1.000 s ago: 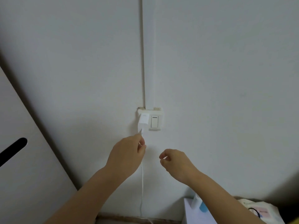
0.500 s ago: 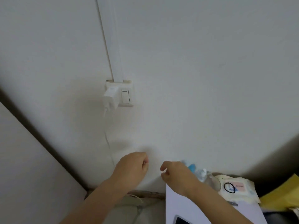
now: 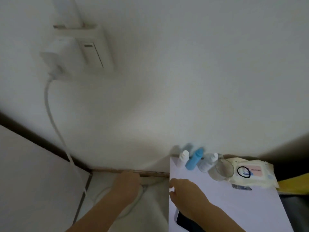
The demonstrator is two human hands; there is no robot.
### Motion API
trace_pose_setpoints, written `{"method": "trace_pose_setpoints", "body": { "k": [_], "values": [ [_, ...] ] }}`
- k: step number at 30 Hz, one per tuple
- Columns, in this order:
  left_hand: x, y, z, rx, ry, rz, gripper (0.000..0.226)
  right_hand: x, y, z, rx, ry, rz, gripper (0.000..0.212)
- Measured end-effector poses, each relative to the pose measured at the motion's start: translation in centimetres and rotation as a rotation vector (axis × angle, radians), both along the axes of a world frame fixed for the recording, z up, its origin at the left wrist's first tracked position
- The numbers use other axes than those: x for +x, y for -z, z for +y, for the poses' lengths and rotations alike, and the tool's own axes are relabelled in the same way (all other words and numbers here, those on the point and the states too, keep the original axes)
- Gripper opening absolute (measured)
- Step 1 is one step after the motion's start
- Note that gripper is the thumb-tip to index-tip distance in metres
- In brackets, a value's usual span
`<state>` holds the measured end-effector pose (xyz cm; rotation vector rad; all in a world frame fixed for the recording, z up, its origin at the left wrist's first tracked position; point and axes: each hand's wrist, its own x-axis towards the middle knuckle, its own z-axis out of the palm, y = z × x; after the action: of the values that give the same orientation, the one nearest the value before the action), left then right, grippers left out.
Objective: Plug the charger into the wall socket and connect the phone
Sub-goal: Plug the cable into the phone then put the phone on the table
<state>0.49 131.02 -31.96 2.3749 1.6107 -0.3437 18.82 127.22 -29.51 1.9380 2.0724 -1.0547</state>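
The white charger [image 3: 56, 56] sits plugged into the wall socket [image 3: 93, 49] at the upper left. Its white cable [image 3: 50, 111] hangs down the wall and loops on the floor. My left hand [image 3: 127, 186] is low near the floor, closed around that cable loop. My right hand [image 3: 184, 193] hovers over the left edge of the white table [image 3: 234, 206], fingers loosely curled and holding nothing. The dark phone [image 3: 185, 221] lies on the table's near left corner, partly hidden under my right forearm.
At the back of the table stand a white bottle [image 3: 183, 159], a blue bottle [image 3: 194, 159], a clear bottle [image 3: 207, 162] and a glass [image 3: 222, 169]. A wipes pack [image 3: 250, 173] lies beside them. A white cabinet panel [image 3: 33, 181] stands at the left.
My view has tilted down and moved closer. Both hands dropped from near the socket; the left went to the cable on the floor, the right to the table edge.
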Motion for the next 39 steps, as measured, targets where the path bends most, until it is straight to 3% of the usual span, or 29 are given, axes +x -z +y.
{"method": "trace_pose_setpoints", "body": {
  "k": [2,4,9,14,18,22,29,32,35,37,39],
  "values": [
    [-1.0,2.3,0.4,0.000,-0.062,0.072,0.036,-0.1,1.9,-0.2,-0.034,0.008,0.001,0.030],
    [-2.0,6.5,0.7,-0.092,-0.172,0.159,0.024,-0.1,3.8,-0.4,-0.073,0.019,0.004,0.031],
    [-5.3,12.4,0.4,-0.279,-0.208,0.469,0.032,-0.2,7.6,-1.0,-0.153,0.039,0.001,0.030],
    [-8.3,16.3,0.1,-0.460,-0.325,0.485,0.032,-1.0,10.4,-1.4,-0.186,0.072,0.027,0.027],
    [-9.0,16.3,0.4,-0.394,-0.442,0.281,0.027,-1.7,12.1,-1.2,-0.187,0.082,0.054,0.025],
    [-8.9,13.7,0.2,0.009,-0.353,-0.067,0.018,-2.9,13.1,-0.7,-0.169,0.085,0.072,0.026],
    [-8.2,7.0,-1.0,-0.090,-0.460,-0.445,0.017,-6.0,13.6,0.9,-0.139,0.331,0.252,0.036],
    [-7.6,5.1,-1.5,-0.162,-0.501,-0.625,0.019,-7.5,13.6,2.4,-0.191,0.556,0.463,0.035],
    [-7.3,4.3,-1.8,-0.231,-0.563,-0.770,0.024,-8.4,13.0,3.7,-0.366,0.996,0.809,0.023],
    [-7.4,3.8,-2.0,-0.306,-0.546,-0.790,0.027,-8.5,12.2,4.3,-0.430,1.249,1.012,0.018],
    [-7.7,3.6,-2.1,-0.400,-0.544,-0.782,0.030,-8.2,11.6,4.6,-0.395,1.346,1.085,0.016]
  ]
}}
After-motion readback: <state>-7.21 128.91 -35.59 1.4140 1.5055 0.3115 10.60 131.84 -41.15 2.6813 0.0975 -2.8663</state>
